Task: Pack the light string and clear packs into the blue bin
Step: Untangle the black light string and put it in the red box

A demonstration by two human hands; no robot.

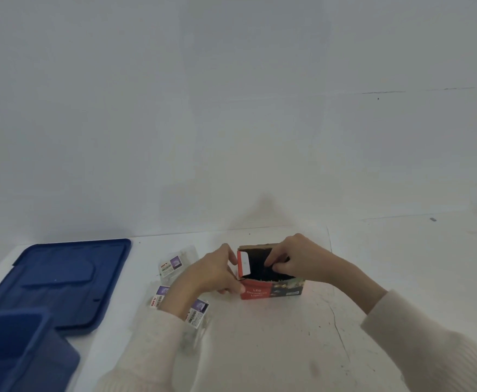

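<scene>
LED lights box (271,291) stands on white table (387,292), top open. Left hand (212,274): thumb and fingers pinch the box's left end by the raised red flap (243,264). Right hand (302,261): fingers curled into the open mouth, tips on dark contents (257,267); grip unclear. Clear packs (172,264) lie by the left wrist. Blue bin (14,343) sits well to the left.

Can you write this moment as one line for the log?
left hand holds box | right hand fingers inside open box top | clear packs on table left of box | blue bin near left, lid beside
</scene>
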